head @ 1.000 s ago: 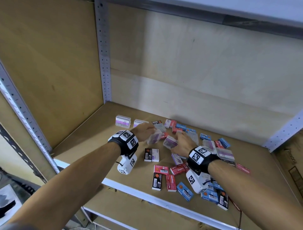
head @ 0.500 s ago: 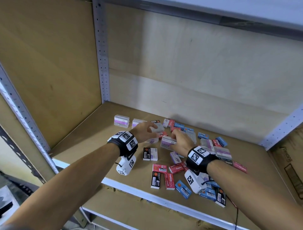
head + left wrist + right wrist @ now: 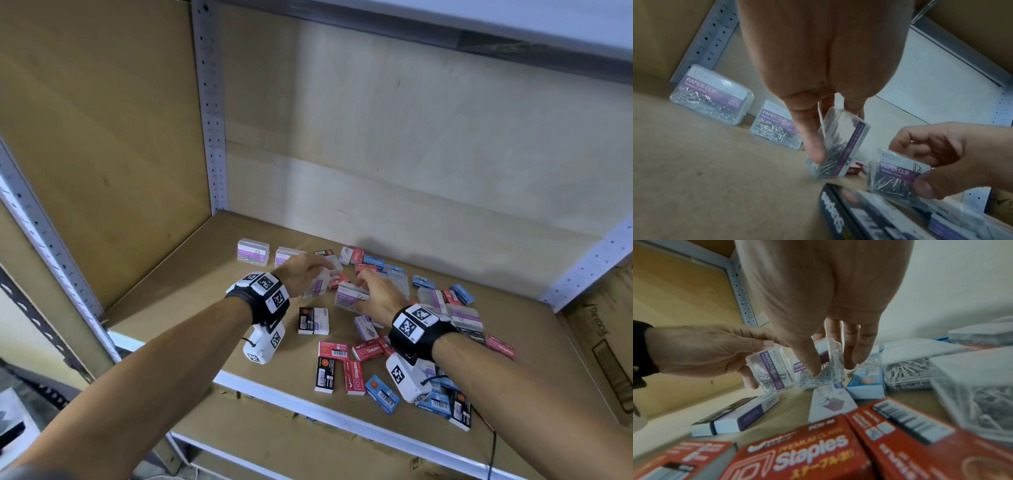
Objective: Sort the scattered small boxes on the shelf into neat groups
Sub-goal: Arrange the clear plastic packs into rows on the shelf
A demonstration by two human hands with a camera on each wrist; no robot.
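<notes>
While pinched between thumb and fingers of the left hand (image 3: 818,68), stood tilted on one end on the shelf board (image 3: 191,287): a clear paper clip case (image 3: 835,146), silver clips heaped at its low end, purple label down one side. Gripped likewise by the right hand (image 3: 818,305), thumb in front and fingers curled behind, a second clear case (image 3: 820,368) just beside the first, lifted at an angle; whether touching the board, could not be told. Read on both labels: "KREATI PAPER CLIP"; smaller print too blurred to read.

Lay flat to the far left, side by side and apart from the heap, two matching cases (image 3: 253,251) (image 3: 287,256), the nearer one partly hidden behind the left wrist in the head view. Scattered to the right and front across the board: red staple boxes (image 3: 367,350), blue boxes (image 3: 382,394), black-and-white boxes (image 3: 313,320) and more clear cases (image 3: 464,317), overlapping in no order. Covered in part by the right forearm and its wrist camera (image 3: 407,380), several blue boxes near the front edge. Blurred beyond reading in the left wrist view, the dark box at bottom; cut off at the frame edge in the right wrist view, the red boxes nearest the lens.
</notes>
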